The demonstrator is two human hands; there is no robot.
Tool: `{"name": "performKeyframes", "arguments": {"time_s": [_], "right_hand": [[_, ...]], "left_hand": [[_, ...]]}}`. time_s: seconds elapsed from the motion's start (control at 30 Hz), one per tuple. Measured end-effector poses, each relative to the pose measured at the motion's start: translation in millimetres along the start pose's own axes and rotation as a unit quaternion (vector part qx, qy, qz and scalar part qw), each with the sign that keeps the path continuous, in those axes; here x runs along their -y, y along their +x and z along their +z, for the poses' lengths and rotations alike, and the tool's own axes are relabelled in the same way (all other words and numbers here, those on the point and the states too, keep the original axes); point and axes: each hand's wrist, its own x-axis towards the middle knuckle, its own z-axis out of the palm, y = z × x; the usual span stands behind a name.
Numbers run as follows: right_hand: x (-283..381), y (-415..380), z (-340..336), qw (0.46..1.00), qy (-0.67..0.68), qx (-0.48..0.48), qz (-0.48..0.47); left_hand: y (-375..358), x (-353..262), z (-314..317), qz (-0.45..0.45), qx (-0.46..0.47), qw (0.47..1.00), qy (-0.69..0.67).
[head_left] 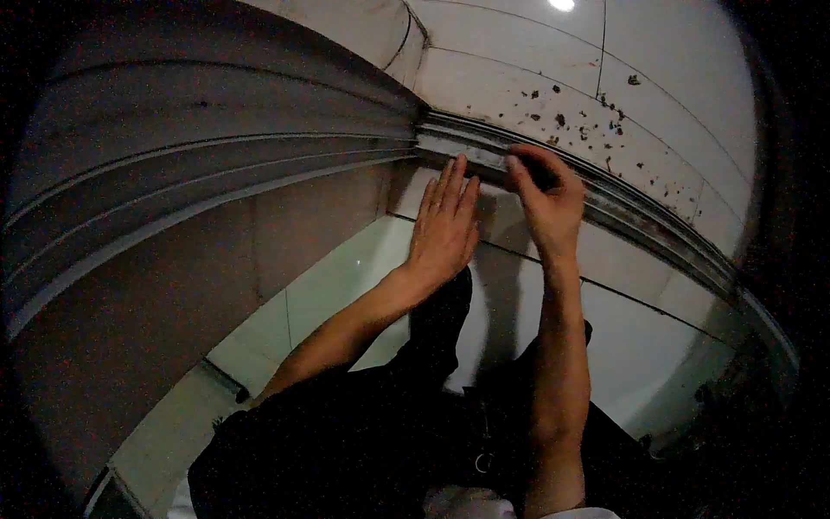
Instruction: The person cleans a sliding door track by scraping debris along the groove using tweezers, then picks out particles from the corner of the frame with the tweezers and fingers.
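My left hand (445,227) lies with its fingers stretched out, the fingertips touching the lower edge of a metal sliding-door track (471,152). To its right, my right hand (551,195) is curled at the same track, thumb and index finger pressed together near a pale strip inside it. Whatever those fingers hold, if anything, is too small to make out. Dark crumbs of debris (560,119) lie scattered over the light tiles just beyond the track.
A grey framed panel (216,173) stands along the left side. White floor tiles (631,346) with dark joints lie below the track. The track curves away to the lower right. Dark-clothed legs (346,441) fill the bottom. A small dark bar (226,381) lies at the lower left.
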Motion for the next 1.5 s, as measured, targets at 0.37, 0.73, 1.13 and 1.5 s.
{"name": "performKeyframes", "arguments": {"time_s": [0.37,0.73,1.13,1.5], "right_hand": [[-14.2,-6.7,45.4,0.979,-0.108,0.100,-0.142],[-16.2,-0.2,53.6,0.979,-0.118,0.101,-0.132],[-15.3,-5.3,63.0,0.983,-0.098,0.076,-0.134],[-24.2,-14.5,70.7,0.982,-0.083,0.039,-0.163]], "left_hand": [[-8.3,13.0,19.7,-0.046,0.121,0.991,-0.012],[-9.1,17.4,24.7,0.022,0.057,0.998,-0.027],[-13.7,20.6,31.3,0.023,0.051,0.998,-0.024],[-6.5,15.3,22.0,-0.050,0.118,0.988,-0.091]]}}
